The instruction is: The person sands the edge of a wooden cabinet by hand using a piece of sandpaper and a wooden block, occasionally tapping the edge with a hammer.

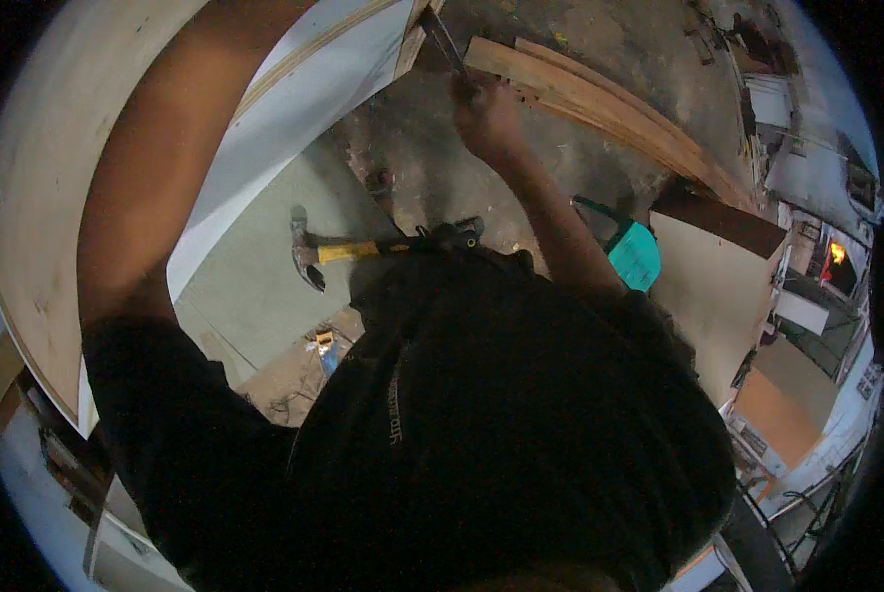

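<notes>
My right hand (488, 123) is closed around a narrow dark bar-like tool (445, 41), whose exact kind I cannot make out. The tool's far end meets the corner of a large white-faced wooden panel structure (294, 128). Across the pale wooden face (42, 197) on the left reaches my left arm; its hand lies beyond the top edge, out of sight. At my waist a claw hammer (348, 252) with a yellow and black handle points its head to the left, and its handle end is lost against my dark clothing.
Long wooden boards (600, 109) lie on the stained concrete floor (600, 35) ahead to the right. A teal object (636, 257) sits beside a pale box-like wooden piece (703, 286). A grey-green sheet (264, 266) lies below the panel. Boards and clutter line the far right.
</notes>
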A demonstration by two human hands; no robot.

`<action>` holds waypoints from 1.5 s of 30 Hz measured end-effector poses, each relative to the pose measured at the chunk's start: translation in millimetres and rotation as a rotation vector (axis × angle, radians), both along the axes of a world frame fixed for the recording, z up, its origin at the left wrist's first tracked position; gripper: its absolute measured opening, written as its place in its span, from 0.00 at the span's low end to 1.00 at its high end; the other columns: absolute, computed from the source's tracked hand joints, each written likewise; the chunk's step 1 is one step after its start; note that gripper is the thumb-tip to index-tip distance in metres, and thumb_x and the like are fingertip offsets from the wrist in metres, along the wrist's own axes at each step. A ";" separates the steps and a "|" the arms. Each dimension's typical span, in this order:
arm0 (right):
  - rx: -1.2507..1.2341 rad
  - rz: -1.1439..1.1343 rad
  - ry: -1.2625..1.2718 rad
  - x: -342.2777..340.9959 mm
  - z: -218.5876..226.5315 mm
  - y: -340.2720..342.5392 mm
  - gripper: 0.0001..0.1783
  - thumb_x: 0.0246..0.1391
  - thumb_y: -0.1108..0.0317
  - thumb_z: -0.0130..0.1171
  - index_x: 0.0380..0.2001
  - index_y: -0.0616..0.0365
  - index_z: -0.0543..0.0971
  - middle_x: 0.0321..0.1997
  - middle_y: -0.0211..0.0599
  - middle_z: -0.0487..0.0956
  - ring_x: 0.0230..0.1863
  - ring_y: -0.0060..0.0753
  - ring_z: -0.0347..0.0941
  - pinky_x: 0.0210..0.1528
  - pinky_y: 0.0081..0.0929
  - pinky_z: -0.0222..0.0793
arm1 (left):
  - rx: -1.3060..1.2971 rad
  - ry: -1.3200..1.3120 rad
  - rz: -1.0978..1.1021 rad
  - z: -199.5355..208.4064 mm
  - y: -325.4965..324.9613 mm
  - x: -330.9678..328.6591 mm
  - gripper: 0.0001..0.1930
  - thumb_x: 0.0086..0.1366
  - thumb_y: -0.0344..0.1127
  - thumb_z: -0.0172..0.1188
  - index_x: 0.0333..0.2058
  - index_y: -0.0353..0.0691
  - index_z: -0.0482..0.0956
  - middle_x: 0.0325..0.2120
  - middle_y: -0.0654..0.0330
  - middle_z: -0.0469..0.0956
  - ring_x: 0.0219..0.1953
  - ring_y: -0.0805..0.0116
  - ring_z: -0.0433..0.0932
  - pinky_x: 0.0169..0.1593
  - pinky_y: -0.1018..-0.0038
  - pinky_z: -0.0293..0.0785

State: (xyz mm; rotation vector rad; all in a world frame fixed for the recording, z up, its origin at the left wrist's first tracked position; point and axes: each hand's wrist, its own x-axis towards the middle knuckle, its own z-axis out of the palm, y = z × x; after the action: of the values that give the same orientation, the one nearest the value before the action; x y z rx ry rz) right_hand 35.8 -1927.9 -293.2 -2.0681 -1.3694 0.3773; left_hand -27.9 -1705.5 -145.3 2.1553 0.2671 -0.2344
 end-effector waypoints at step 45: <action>-0.304 -0.310 0.623 -32.2 35.6 -208.5 0.19 0.67 0.57 0.51 0.38 0.64 0.80 0.27 0.52 0.79 0.26 0.44 0.74 0.32 0.39 0.68 | 0.176 -0.137 0.016 32.8 -33.6 -28.5 0.34 0.70 0.61 0.51 0.57 0.32 0.74 0.46 0.49 0.80 0.47 0.61 0.78 0.54 0.62 0.72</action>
State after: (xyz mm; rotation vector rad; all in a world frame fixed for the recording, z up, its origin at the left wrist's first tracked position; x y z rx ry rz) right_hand 3.5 -2136.3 -257.6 -2.0930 -0.6405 1.0368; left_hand -56.4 -1739.1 -112.4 2.3306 0.2333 -0.0547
